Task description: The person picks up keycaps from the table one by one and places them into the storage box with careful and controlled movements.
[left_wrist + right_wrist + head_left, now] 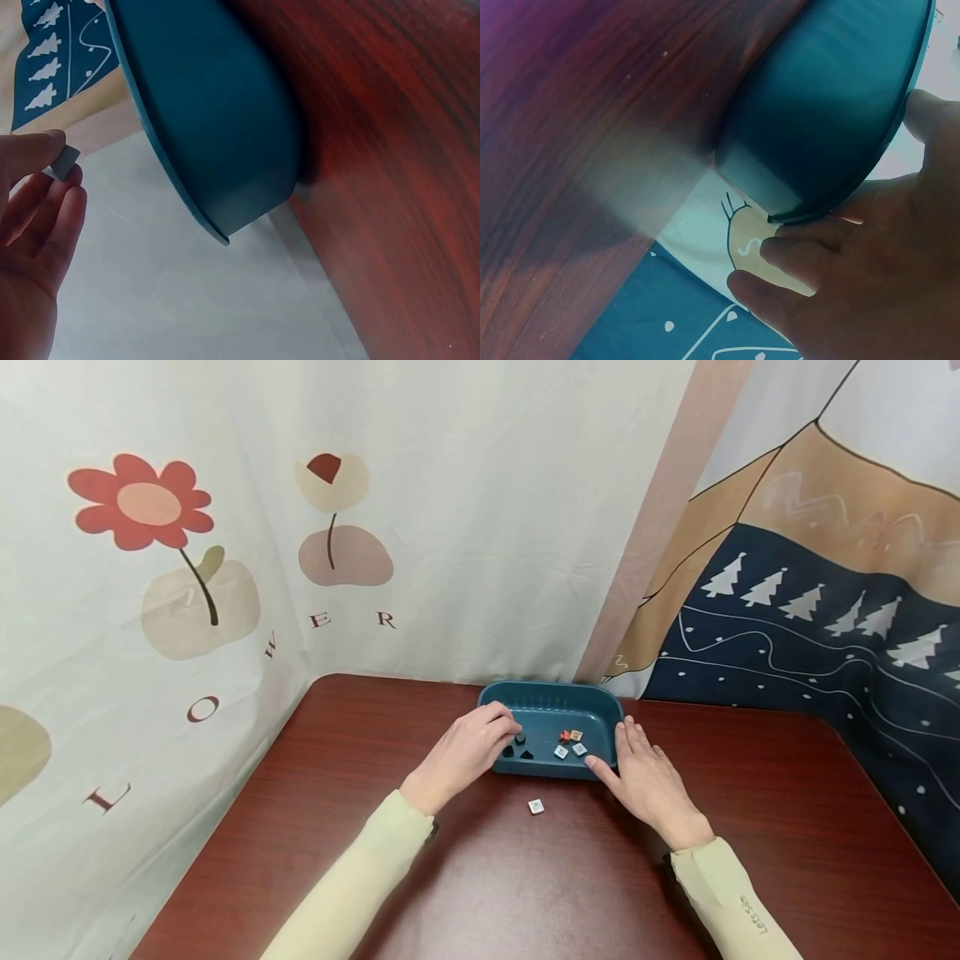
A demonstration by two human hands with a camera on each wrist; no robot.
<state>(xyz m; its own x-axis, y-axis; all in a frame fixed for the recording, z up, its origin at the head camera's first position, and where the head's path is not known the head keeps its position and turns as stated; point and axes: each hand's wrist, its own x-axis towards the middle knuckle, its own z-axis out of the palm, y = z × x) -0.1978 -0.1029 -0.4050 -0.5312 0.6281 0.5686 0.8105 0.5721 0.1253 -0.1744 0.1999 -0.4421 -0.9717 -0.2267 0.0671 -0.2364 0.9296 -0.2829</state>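
Note:
A blue-green plastic tray [558, 770] stands on the table with several small pieces in it. My left hand [468, 747] is over the tray's left side. Between its thumb and fingers it pinches a small grey piece [63, 163], square-edged and tile-like, mostly covered by the fingertips. At the tray's right end, my right hand [651, 781] rests against the rim with its fingers fairly straight, the thumb at the front corner. Dark pieces [527, 755] lie near the tray's left front. White tiles [561, 752], a red piece [565, 736] and a tan tile [576, 736] are right of centre.
One white tile [536, 807] lies on the brown wooden table [525, 885], in front of the tray. Behind the table hangs a printed curtain [465, 527] with flowers and letters; a mountain and tree print [795, 602] covers the right side.

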